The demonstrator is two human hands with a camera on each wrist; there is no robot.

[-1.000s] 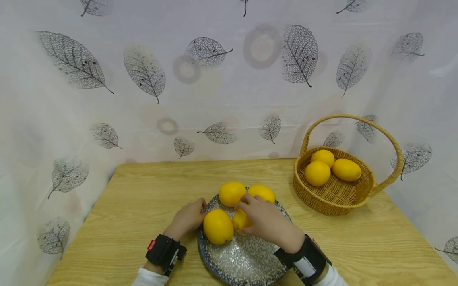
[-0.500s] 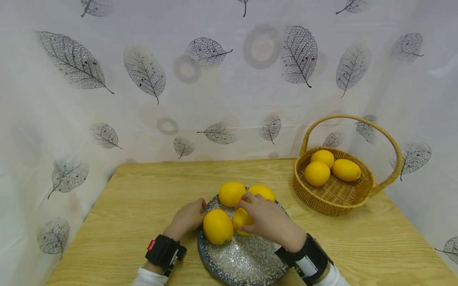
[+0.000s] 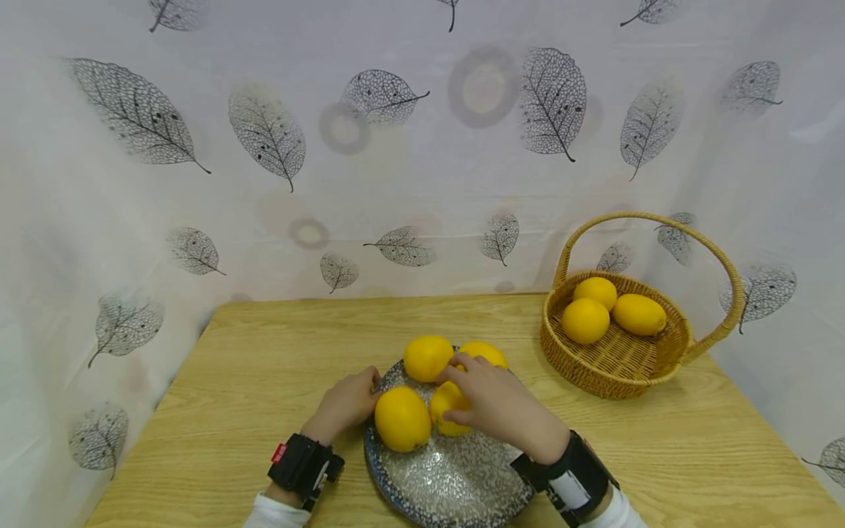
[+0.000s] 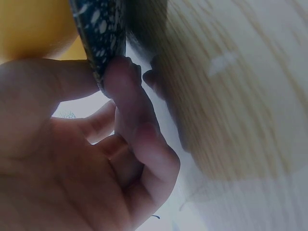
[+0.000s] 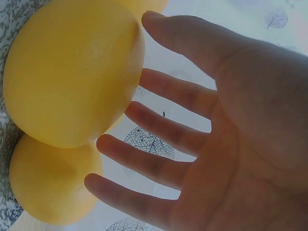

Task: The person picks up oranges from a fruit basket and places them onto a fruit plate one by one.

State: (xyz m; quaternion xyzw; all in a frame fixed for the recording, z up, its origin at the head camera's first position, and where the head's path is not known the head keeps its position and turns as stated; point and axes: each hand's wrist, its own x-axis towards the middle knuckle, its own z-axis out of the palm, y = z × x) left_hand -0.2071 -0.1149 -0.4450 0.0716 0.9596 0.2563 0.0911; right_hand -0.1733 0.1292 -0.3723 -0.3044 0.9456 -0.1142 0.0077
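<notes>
A speckled grey plate (image 3: 455, 477) with a dark blue rim holds several yellow lemons. My left hand (image 3: 345, 405) grips the left edge of this plate; in the left wrist view the thumb and curled fingers pinch its rim (image 4: 103, 33). Over the plate, my right hand (image 3: 505, 407) is spread beside a lemon (image 3: 444, 412). The right wrist view shows its fingers fairly straight, fingertips close to the large lemon (image 5: 72, 72); whether they touch it I cannot tell. Another lemon (image 3: 403, 419) lies near the left hand, and a lemon (image 3: 429, 358) sits at the far rim.
A wicker basket (image 3: 594, 374) with a tall arched handle stands at the back right, with 3 lemons (image 3: 586, 320) inside. The wooden table (image 3: 284, 337) ends at a leaf-patterned curtain (image 3: 422, 176).
My right hand has shifted slightly right, away from the lemon beside it, and more of that lemon shows. The left hand and the plate have stayed put.
</notes>
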